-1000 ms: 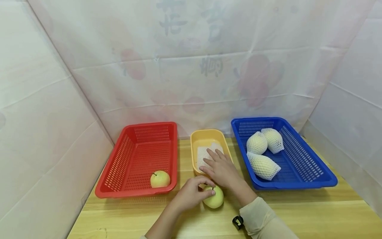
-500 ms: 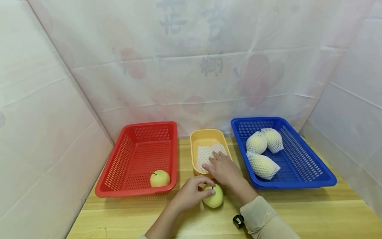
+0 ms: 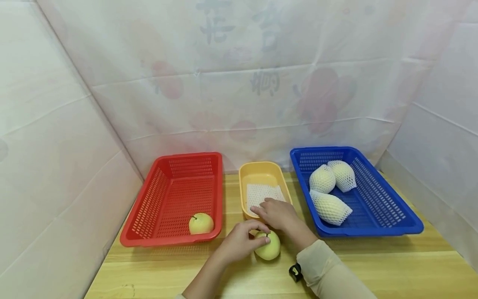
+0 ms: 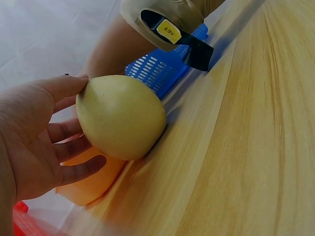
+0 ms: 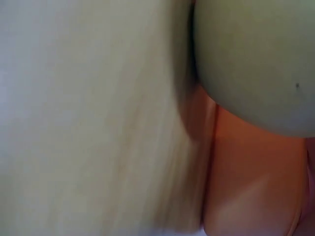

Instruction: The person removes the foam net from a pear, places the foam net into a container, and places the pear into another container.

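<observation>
Right hand (image 3: 277,214) and netting have both shifted: half a second ago the fingers reached further over the yellow tray (image 3: 261,176) and a piece of net stood up at the far right; now the hand is drawn back to the tray's near end, bunched more closely, and the net lies flatter. Both baskets, the tray and the left hand look unchanged.

Across the table (image 3: 168,276), the blue basket (image 3: 373,231) on the right holds three netted pears (image 3: 330,207). The red basket (image 3: 186,185) on the left holds one bare pear (image 3: 201,224) in its near right corner. Between them sits the smaller tray, with white foam netting (image 3: 259,195) in it.

Whether the right hand has pinched a net cannot be told: its fingertips are partly hidden in the head view, and the right wrist view shows mainly a pear and the tray wall.

The left hand (image 3: 239,243) is partly closed, thumb and forefinger bent about the stem end of a second bare pear, the held pear (image 3: 269,249), which rests on the table just in front of the tray.

My judgement is that the work is between pear and net: the fruit is steadied but uncovered, and the hand's retreat fits separating or picking up a net.
</observation>
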Action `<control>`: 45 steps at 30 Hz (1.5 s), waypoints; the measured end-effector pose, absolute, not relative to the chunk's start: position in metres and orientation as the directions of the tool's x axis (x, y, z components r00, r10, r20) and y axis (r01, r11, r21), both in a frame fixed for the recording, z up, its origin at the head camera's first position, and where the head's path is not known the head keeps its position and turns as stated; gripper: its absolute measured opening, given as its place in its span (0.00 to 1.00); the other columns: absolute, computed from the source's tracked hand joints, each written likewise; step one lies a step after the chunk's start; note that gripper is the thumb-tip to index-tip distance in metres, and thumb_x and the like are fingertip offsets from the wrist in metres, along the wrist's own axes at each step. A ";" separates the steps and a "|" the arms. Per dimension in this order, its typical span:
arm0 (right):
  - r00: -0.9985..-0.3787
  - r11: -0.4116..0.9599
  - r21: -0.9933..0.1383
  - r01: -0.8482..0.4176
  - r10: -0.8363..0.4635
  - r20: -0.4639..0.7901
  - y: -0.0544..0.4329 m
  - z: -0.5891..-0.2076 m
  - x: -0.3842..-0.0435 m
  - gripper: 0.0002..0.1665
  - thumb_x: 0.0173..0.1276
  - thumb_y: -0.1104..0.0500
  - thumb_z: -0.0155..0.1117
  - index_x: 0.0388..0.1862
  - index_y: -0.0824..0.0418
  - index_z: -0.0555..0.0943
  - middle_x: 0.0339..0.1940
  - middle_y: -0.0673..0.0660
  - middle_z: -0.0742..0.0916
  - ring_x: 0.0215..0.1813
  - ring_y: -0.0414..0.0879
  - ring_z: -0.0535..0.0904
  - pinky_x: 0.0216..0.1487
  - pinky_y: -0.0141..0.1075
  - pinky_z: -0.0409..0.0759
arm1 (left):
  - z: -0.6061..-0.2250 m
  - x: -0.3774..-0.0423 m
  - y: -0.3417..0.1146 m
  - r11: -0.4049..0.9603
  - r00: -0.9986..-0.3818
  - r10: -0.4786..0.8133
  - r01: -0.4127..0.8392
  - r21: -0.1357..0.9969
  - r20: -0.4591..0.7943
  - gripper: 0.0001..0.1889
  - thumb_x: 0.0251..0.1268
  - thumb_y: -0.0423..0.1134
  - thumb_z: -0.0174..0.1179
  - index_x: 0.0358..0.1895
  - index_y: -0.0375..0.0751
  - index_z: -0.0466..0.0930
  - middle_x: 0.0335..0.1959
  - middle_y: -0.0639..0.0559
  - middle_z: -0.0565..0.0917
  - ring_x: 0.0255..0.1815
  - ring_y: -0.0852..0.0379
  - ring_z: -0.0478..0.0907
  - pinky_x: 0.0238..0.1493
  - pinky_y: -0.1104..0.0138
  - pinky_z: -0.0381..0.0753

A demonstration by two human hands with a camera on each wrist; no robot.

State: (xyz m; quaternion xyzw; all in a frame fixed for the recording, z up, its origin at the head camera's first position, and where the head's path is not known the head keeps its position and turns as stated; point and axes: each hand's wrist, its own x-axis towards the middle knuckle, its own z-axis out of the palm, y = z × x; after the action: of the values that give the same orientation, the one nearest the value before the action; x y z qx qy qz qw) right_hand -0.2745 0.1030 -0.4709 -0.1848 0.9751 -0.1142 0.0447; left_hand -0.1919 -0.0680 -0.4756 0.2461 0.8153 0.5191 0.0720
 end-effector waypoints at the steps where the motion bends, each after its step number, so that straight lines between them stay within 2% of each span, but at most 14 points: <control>1: -0.926 0.905 -0.238 -0.354 -0.374 -0.046 0.103 -0.471 -0.275 0.41 0.71 0.25 0.35 0.53 0.49 0.85 0.65 0.55 0.81 0.62 0.56 0.79 0.57 0.57 0.78 | -0.475 -0.192 -0.068 0.338 -0.868 0.477 0.328 0.882 0.140 0.11 0.65 0.48 0.65 0.47 0.51 0.84 0.50 0.62 0.84 0.57 0.61 0.77 0.47 0.70 0.80; 8: -0.914 0.898 -0.219 -0.383 -0.403 -0.053 0.102 -0.475 -0.280 0.40 0.68 0.21 0.33 0.51 0.42 0.85 0.62 0.52 0.81 0.58 0.56 0.79 0.51 0.60 0.77 | -0.474 -0.191 -0.068 0.342 -0.871 0.473 0.324 0.882 0.137 0.10 0.65 0.48 0.65 0.47 0.52 0.84 0.50 0.61 0.84 0.56 0.62 0.77 0.47 0.71 0.80; 12: -0.914 0.896 -0.227 -0.381 -0.402 -0.053 0.101 -0.476 -0.280 0.40 0.68 0.21 0.34 0.51 0.42 0.84 0.62 0.52 0.80 0.58 0.57 0.78 0.51 0.60 0.77 | -0.475 -0.191 -0.068 0.342 -0.871 0.472 0.323 0.883 0.136 0.10 0.65 0.48 0.65 0.46 0.53 0.84 0.49 0.61 0.84 0.56 0.62 0.77 0.46 0.71 0.80; 16: -0.914 0.892 -0.241 -0.382 -0.403 -0.042 0.103 -0.476 -0.277 0.41 0.70 0.23 0.33 0.55 0.45 0.83 0.65 0.54 0.80 0.61 0.58 0.77 0.56 0.62 0.76 | -0.476 -0.191 -0.067 0.340 -0.868 0.474 0.335 0.879 0.148 0.10 0.65 0.48 0.64 0.46 0.53 0.84 0.49 0.62 0.84 0.56 0.62 0.77 0.46 0.71 0.80; 20: -0.911 0.879 -0.267 -0.395 -0.412 -0.012 0.107 -0.472 -0.272 0.40 0.73 0.26 0.34 0.58 0.47 0.82 0.68 0.57 0.77 0.68 0.59 0.72 0.66 0.61 0.69 | -0.476 -0.191 -0.066 0.348 -0.866 0.474 0.348 0.870 0.156 0.10 0.66 0.49 0.64 0.46 0.54 0.85 0.49 0.62 0.84 0.55 0.63 0.77 0.46 0.71 0.80; 24: -0.912 0.847 -0.355 -0.396 -0.409 0.044 0.113 -0.460 -0.264 0.37 0.75 0.30 0.37 0.60 0.50 0.82 0.70 0.59 0.75 0.72 0.59 0.68 0.71 0.59 0.63 | -0.476 -0.190 -0.065 0.362 -0.867 0.469 0.363 0.858 0.169 0.10 0.66 0.49 0.64 0.46 0.53 0.85 0.49 0.62 0.84 0.54 0.64 0.77 0.48 0.69 0.80; 28: -0.912 0.779 -0.484 -0.398 -0.394 0.116 0.125 -0.450 -0.255 0.36 0.77 0.34 0.38 0.63 0.56 0.79 0.71 0.60 0.74 0.73 0.60 0.67 0.72 0.61 0.62 | -0.476 -0.189 -0.065 0.368 -0.864 0.463 0.388 0.845 0.195 0.10 0.66 0.49 0.64 0.46 0.53 0.86 0.49 0.62 0.84 0.54 0.64 0.78 0.49 0.67 0.81; 33: -0.919 0.713 -0.585 -0.386 -0.350 0.180 0.140 -0.442 -0.246 0.37 0.78 0.34 0.36 0.64 0.58 0.79 0.70 0.60 0.76 0.73 0.61 0.67 0.70 0.61 0.63 | -0.477 -0.189 -0.063 0.358 -0.863 0.448 0.413 0.837 0.234 0.10 0.67 0.47 0.64 0.45 0.50 0.88 0.49 0.59 0.84 0.53 0.63 0.79 0.50 0.64 0.83; 36: -0.910 0.694 -0.590 -0.413 -0.344 0.232 0.144 -0.438 -0.241 0.34 0.78 0.36 0.41 0.60 0.58 0.81 0.68 0.58 0.78 0.71 0.60 0.69 0.69 0.60 0.67 | -0.476 -0.189 -0.062 0.346 -0.863 0.435 0.425 0.837 0.258 0.09 0.67 0.45 0.64 0.43 0.48 0.89 0.48 0.57 0.85 0.53 0.62 0.80 0.50 0.66 0.83; 39: -0.874 0.671 -0.560 -0.487 -0.377 0.308 0.144 -0.434 -0.237 0.27 0.76 0.38 0.49 0.54 0.54 0.85 0.62 0.54 0.82 0.67 0.55 0.75 0.64 0.56 0.73 | -0.475 -0.188 -0.061 0.337 -0.861 0.426 0.437 0.834 0.279 0.08 0.66 0.44 0.64 0.42 0.47 0.89 0.48 0.56 0.85 0.52 0.61 0.80 0.51 0.69 0.82; 42: -0.825 0.612 -0.554 -0.565 -0.435 0.361 0.142 -0.429 -0.231 0.19 0.74 0.42 0.55 0.49 0.50 0.86 0.53 0.48 0.86 0.56 0.47 0.81 0.55 0.47 0.82 | -0.472 -0.187 -0.060 0.344 -0.856 0.420 0.456 0.821 0.300 0.08 0.66 0.44 0.64 0.41 0.48 0.89 0.47 0.56 0.85 0.52 0.62 0.80 0.54 0.68 0.81; 45: -0.794 0.522 -0.606 -0.600 -0.481 0.372 0.143 -0.426 -0.227 0.14 0.73 0.45 0.59 0.47 0.49 0.86 0.44 0.43 0.86 0.45 0.39 0.82 0.43 0.36 0.84 | -0.465 -0.185 -0.061 0.349 -0.858 0.397 0.471 0.810 0.327 0.07 0.66 0.45 0.64 0.41 0.50 0.89 0.45 0.59 0.85 0.50 0.62 0.80 0.55 0.66 0.80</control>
State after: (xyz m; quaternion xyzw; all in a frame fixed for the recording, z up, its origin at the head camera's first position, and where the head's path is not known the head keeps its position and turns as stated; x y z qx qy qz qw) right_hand -0.2272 0.1435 -0.4256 -0.3113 0.8688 -0.3769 -0.0789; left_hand -0.1846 -0.0612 -0.4647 0.2642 0.8206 0.5055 -0.0365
